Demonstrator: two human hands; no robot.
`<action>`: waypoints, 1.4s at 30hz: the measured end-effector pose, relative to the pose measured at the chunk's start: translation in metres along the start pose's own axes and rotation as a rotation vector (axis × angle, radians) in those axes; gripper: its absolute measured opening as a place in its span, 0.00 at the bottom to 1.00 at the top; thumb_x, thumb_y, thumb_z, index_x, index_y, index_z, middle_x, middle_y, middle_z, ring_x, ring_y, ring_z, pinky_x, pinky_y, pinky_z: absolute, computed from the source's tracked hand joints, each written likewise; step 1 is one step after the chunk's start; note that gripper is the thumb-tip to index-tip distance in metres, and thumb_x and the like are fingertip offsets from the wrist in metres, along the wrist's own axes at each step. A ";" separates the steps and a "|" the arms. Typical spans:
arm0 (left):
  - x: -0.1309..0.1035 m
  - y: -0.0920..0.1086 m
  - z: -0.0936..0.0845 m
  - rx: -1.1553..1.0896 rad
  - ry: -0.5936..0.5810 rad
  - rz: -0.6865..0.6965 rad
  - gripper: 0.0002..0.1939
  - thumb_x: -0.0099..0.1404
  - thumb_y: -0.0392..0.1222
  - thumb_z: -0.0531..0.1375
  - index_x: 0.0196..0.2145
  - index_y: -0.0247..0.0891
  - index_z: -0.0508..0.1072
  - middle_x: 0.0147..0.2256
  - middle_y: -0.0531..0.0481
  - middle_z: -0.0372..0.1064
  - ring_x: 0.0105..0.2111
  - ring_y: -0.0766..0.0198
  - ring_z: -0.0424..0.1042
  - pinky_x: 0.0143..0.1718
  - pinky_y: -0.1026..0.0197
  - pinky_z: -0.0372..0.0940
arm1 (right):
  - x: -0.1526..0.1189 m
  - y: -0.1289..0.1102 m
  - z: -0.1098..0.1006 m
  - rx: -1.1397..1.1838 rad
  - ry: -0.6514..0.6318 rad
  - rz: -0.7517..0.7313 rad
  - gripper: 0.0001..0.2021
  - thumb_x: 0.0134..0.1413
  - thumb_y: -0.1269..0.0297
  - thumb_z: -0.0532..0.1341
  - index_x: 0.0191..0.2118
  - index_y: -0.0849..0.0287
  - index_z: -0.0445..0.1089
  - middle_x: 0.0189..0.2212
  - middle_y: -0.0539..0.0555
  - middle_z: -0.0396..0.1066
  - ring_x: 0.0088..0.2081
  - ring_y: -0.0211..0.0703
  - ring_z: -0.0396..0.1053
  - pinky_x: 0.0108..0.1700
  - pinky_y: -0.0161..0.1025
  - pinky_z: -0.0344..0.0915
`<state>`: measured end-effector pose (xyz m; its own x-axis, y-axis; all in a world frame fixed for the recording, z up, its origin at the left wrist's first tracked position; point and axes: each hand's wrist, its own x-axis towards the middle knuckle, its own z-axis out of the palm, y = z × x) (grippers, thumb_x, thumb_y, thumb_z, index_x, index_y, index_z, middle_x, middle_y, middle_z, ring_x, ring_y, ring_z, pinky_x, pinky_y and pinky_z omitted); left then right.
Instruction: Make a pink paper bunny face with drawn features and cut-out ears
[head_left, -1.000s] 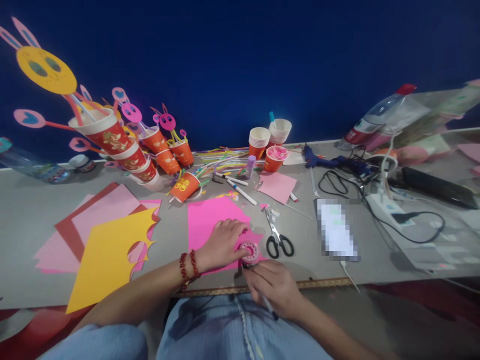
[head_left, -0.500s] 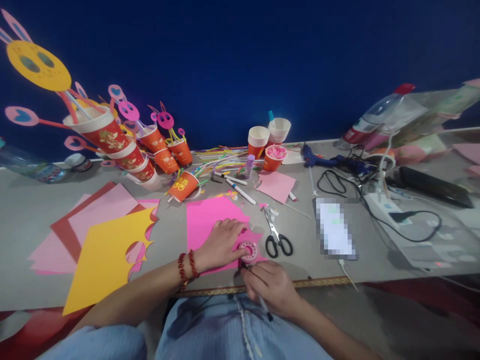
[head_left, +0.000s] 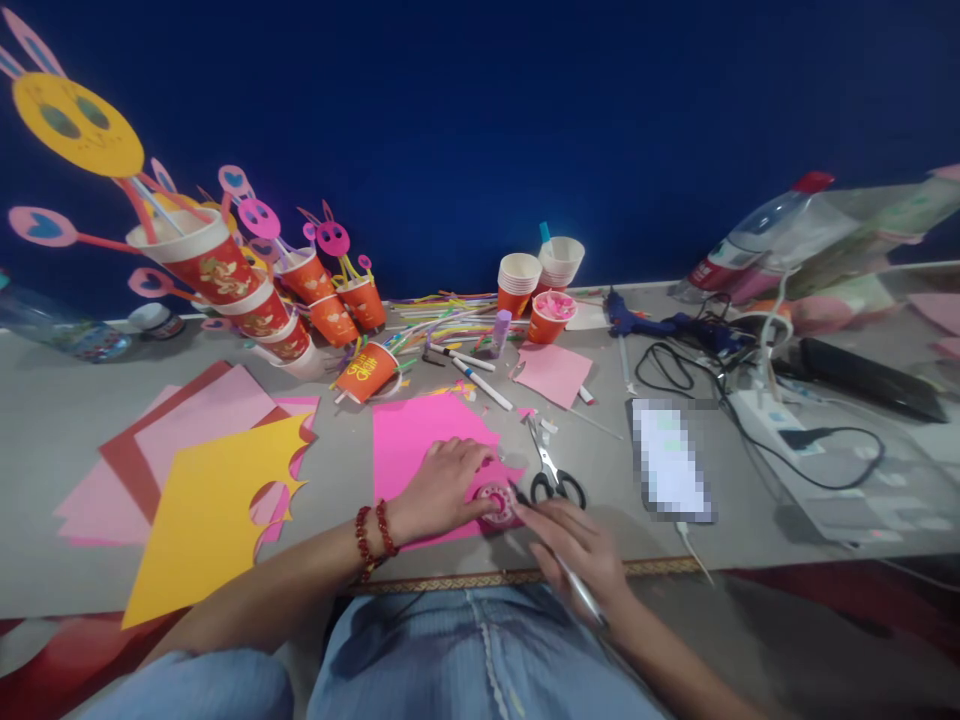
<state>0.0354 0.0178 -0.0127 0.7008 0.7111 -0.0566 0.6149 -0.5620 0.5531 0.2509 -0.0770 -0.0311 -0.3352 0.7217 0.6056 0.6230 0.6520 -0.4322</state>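
Observation:
My left hand (head_left: pixel 442 480) lies flat on the bright pink paper (head_left: pixel 409 425), fingers spread. Its thumb presses on a small round tape roll (head_left: pixel 496 502), with pink showing through its pale ring, near the paper's front right edge. In my right hand (head_left: pixel 581 555) is a marker pen (head_left: pixel 574 580), gripped with its dark tip against or very close to the roll's right side; I cannot tell whether it touches the paper. Black-handled scissors (head_left: pixel 551 475) lie just beyond my right hand, blades partly apart.
Yellow paper (head_left: pixel 206 500) with round cut-outs overlaps pink and red sheets at left. Stacked paper cups (head_left: pixel 217 262) carry rabbit figures. Markers (head_left: pixel 480 383), a glue stick (head_left: pixel 501 332) and pipe cleaners lie behind. A phone (head_left: pixel 671 460), cables and a power strip (head_left: pixel 772 420) are at right.
My right hand has swung with the marker from the near side of the tape roll round to its right side. My left hand keeps its place.

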 end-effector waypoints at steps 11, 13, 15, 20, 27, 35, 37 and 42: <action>0.000 -0.003 0.005 -0.035 0.055 -0.036 0.21 0.64 0.51 0.64 0.50 0.39 0.67 0.47 0.45 0.69 0.47 0.52 0.66 0.49 0.50 0.60 | 0.012 0.006 0.016 -0.013 -0.134 0.099 0.18 0.61 0.71 0.63 0.56 0.56 0.69 0.44 0.61 0.79 0.49 0.54 0.77 0.51 0.51 0.76; -0.006 0.000 0.003 -0.032 0.113 -0.020 0.18 0.67 0.51 0.62 0.49 0.39 0.68 0.48 0.44 0.70 0.48 0.52 0.66 0.50 0.49 0.60 | 0.014 0.006 0.015 -0.005 -0.126 0.101 0.17 0.61 0.71 0.63 0.55 0.57 0.69 0.43 0.61 0.79 0.48 0.54 0.77 0.50 0.51 0.76; -0.017 0.007 0.002 -0.005 0.169 0.021 0.13 0.72 0.49 0.56 0.47 0.38 0.69 0.47 0.43 0.71 0.48 0.52 0.67 0.51 0.48 0.61 | 0.014 0.007 0.015 0.007 -0.130 0.098 0.17 0.61 0.70 0.63 0.55 0.57 0.69 0.43 0.61 0.79 0.48 0.53 0.77 0.50 0.51 0.76; -0.059 0.025 0.022 0.226 0.054 0.250 0.20 0.74 0.41 0.48 0.59 0.35 0.66 0.56 0.37 0.70 0.50 0.51 0.70 0.51 0.48 0.65 | 0.013 0.012 0.013 0.005 -0.152 0.100 0.21 0.60 0.72 0.61 0.59 0.56 0.67 0.44 0.60 0.79 0.48 0.52 0.77 0.50 0.49 0.76; -0.074 0.029 0.063 0.420 -0.060 0.179 0.29 0.73 0.39 0.48 0.68 0.26 0.52 0.65 0.27 0.56 0.46 0.48 0.75 0.38 0.49 0.72 | 0.012 0.012 0.013 0.018 -0.188 0.077 0.24 0.60 0.76 0.57 0.61 0.56 0.64 0.46 0.60 0.78 0.50 0.51 0.76 0.52 0.50 0.75; -0.074 0.036 0.054 0.485 -0.142 0.163 0.29 0.68 0.34 0.51 0.66 0.29 0.56 0.64 0.24 0.57 0.30 0.52 0.77 0.21 0.54 0.69 | 0.049 0.027 -0.018 0.284 -0.422 0.211 0.15 0.68 0.65 0.56 0.58 0.55 0.69 0.49 0.59 0.77 0.49 0.47 0.75 0.49 0.42 0.73; -0.074 0.038 0.052 0.510 -0.172 0.167 0.28 0.68 0.34 0.51 0.65 0.27 0.57 0.62 0.23 0.60 0.28 0.54 0.77 0.19 0.56 0.68 | 0.071 0.032 -0.022 0.363 -0.409 0.191 0.13 0.70 0.62 0.55 0.53 0.55 0.73 0.43 0.56 0.80 0.43 0.44 0.77 0.46 0.39 0.72; -0.074 0.039 0.055 0.554 -0.178 0.171 0.28 0.68 0.34 0.53 0.64 0.28 0.58 0.59 0.26 0.65 0.26 0.56 0.77 0.18 0.59 0.67 | 0.129 0.026 0.000 0.451 -0.672 0.066 0.12 0.68 0.66 0.54 0.41 0.56 0.76 0.37 0.50 0.80 0.39 0.40 0.76 0.42 0.34 0.69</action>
<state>0.0271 -0.0802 -0.0327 0.8268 0.5363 -0.1695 0.5512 -0.8326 0.0541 0.2241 0.0333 0.0353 -0.7500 0.6536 0.1009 0.3591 0.5306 -0.7678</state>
